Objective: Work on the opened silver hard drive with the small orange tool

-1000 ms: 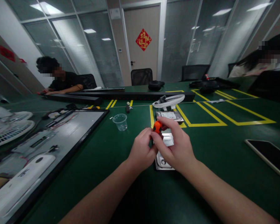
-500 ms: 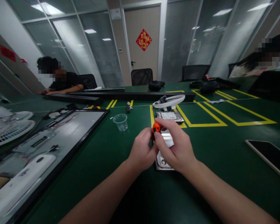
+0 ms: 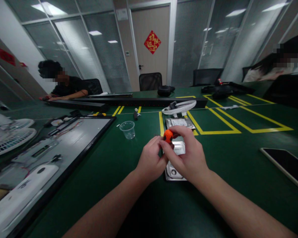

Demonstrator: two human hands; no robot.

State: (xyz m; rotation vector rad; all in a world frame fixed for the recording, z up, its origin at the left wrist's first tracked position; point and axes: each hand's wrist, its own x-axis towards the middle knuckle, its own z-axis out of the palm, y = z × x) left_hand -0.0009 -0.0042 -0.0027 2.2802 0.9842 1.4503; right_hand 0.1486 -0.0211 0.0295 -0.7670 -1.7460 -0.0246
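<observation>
Over the table's near middle, my right hand (image 3: 190, 153) curls thumb and fingers around an orange-and-black screwdriver handle (image 3: 168, 136), seen mostly end-on. My left hand (image 3: 151, 158) is closed just below it, its fingertips meeting the right ones at the lower part of the screwdriver. Fingers hide the shaft and tip. Beneath the hands lies a silver hard drive (image 3: 172, 173), partly covered by my right hand. A second hard drive (image 3: 180, 123) with a white label lies behind it.
A clear plastic cup (image 3: 127, 130) stands left of my hands. Further left is a large opened panel (image 3: 89, 132) with white fan parts (image 3: 12, 140). A white fan grille (image 3: 181, 107) sits behind the drives. A phone (image 3: 288, 168) lies right. Two people sit across.
The orange handle has turned and shifted slightly right between my fingers, showing more of its orange top. My right fingers have shifted around it; both arms stay nearly in place.
</observation>
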